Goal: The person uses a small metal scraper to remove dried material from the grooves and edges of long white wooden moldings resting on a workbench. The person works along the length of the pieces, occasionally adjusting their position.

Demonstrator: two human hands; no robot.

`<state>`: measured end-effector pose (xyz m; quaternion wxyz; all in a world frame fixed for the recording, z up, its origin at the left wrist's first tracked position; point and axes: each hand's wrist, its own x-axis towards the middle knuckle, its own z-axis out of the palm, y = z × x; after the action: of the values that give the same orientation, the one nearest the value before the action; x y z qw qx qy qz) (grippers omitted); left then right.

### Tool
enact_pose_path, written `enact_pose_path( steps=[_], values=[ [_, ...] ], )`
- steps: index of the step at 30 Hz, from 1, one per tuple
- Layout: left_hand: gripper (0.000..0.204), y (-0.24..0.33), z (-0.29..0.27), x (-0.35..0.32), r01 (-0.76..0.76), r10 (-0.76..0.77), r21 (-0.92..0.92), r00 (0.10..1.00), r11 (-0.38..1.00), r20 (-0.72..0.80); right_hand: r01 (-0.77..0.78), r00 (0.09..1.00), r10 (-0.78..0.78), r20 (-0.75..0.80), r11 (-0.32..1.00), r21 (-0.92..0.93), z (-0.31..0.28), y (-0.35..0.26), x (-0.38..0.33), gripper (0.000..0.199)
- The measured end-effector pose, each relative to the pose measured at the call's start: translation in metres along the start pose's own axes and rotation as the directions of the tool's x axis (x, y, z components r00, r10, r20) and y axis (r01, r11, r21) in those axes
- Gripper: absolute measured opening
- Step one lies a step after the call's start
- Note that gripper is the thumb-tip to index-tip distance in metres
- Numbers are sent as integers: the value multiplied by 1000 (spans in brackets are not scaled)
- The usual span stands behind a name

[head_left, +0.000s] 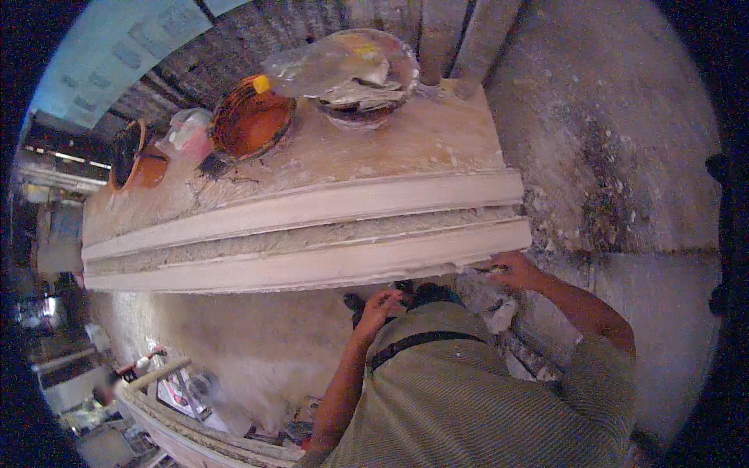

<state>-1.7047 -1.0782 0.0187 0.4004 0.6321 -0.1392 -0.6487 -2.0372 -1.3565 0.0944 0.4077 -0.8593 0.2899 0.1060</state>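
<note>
Two long, pale plaster-like moulding strips lie side by side on the bench: the far strip and the near strip, with a rough, greyish gap running between them. At the near strip's right end is my right hand, its fingers closed around something thin and small that I cannot make out. My left hand hangs below the near edge, by my waist. Its fingers are curled together, and whatever they hold, if anything, is hidden.
Behind the strips, the bench top carries a basin heaped with pale material, an orange-lined bucket, a crumpled plastic bag and another orange container. Debris litters the floor at right. A wooden-edged structure stands lower left.
</note>
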Motion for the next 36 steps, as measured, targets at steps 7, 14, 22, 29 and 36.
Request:
enact_pose_path(
  steps=[7, 14, 22, 29, 36],
  values=[
    [36, -21, -5, 3, -21, 10, 72, 989, 997, 150, -243, 938, 287, -193, 944, 223, -4, 21, -47, 29],
    [40, -24, -17, -4, -157, 135, 98, 971, 983, 198, -191, 909, 211, -359, 977, 93, -35, 18, -67, 27],
    [39, -31, 31, -17, -114, 113, -52, 993, 992, -14, -226, 961, 212, -176, 972, -58, -95, 102, -94, 29],
    [40, -82, 115, 6, -105, 75, -287, 991, 952, -113, -64, 984, 68, -165, 997, 32, -60, 106, -58, 32],
    [40, -43, 216, 47, -71, 99, -334, 993, 940, 68, 52, 988, -89, -123, 960, -273, -87, 127, -79, 29]
  ],
)
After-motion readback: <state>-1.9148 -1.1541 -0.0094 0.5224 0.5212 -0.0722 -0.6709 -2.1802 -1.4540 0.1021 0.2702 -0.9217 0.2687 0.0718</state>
